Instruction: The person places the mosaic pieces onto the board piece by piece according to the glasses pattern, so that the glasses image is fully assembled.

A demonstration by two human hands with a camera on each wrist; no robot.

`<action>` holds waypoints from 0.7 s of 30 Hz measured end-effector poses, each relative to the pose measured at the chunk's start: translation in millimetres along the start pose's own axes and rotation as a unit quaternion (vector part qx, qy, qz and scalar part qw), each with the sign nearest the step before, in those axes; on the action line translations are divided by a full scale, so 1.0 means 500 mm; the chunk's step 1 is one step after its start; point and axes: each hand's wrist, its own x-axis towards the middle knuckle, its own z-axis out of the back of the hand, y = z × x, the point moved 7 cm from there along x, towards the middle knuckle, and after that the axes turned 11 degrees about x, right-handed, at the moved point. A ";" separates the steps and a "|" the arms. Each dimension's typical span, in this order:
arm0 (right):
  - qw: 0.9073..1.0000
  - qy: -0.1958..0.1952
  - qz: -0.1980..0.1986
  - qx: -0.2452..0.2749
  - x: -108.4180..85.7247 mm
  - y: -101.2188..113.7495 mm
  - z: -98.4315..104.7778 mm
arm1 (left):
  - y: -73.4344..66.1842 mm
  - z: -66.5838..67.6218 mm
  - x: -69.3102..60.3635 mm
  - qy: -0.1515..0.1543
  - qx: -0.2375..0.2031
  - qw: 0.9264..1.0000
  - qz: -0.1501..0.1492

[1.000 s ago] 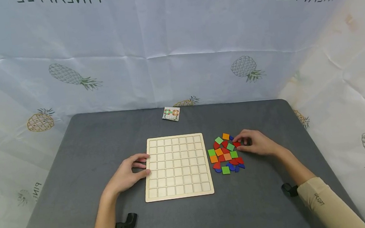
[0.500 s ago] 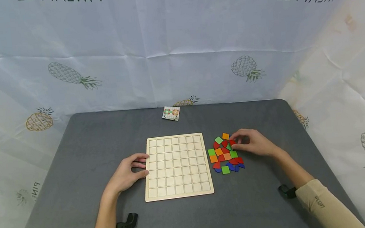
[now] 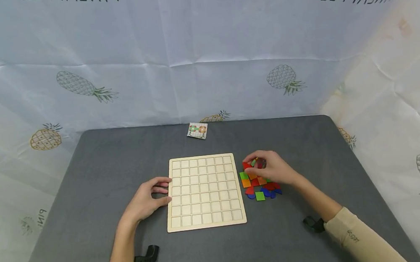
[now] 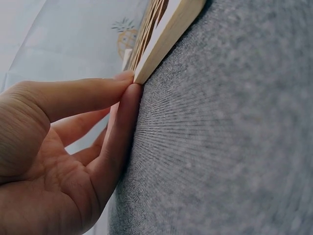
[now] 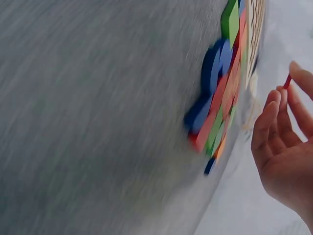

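My left hand [image 3: 146, 201] rests at the left edge of a square wooden grid board [image 3: 203, 192], its thumb and fingertips touching that edge with a gap between them. In the left wrist view the thumb [image 4: 88, 95] meets the side of the board [image 4: 168, 41]. My right hand [image 3: 270, 169] pinches a red tile [image 3: 246, 166] between thumb and fingers, above the left part of a pile of coloured tiles. The right wrist view shows this red tile [image 5: 287, 81] edge-on at the fingertips. The hand hides part of the pile in the head view.
To the right of the board lie red, orange, blue and green tiles [image 3: 260, 196], some square and some rounded. A small printed card [image 3: 197, 130] lies near the far edge of the grey table [image 3: 132, 151]. A pineapple-print cloth [image 3: 206, 89] hangs behind.
My right hand has moved left from the pile's right side, carrying a red tile over the other tiles towards the board. The left hand and the board have stayed in place.
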 end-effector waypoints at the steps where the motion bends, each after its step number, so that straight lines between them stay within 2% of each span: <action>1: 1.000 0.002 -0.002 0.000 0.004 0.003 -0.008 | 0.000 0.001 0.000 -0.001 -0.001 1.000 -0.001; 10: 0.999 0.026 -0.020 -0.011 0.042 0.015 -0.062 | 0.005 0.000 0.004 0.005 -0.041 0.999 -0.004; 16: 0.998 0.036 -0.034 -0.025 0.068 0.015 -0.080 | 0.006 0.000 0.004 0.004 -0.048 0.999 -0.003; 21: 0.997 0.026 -0.046 -0.054 0.092 0.014 -0.085 | 0.006 0.001 0.002 0.003 -0.049 0.999 0.001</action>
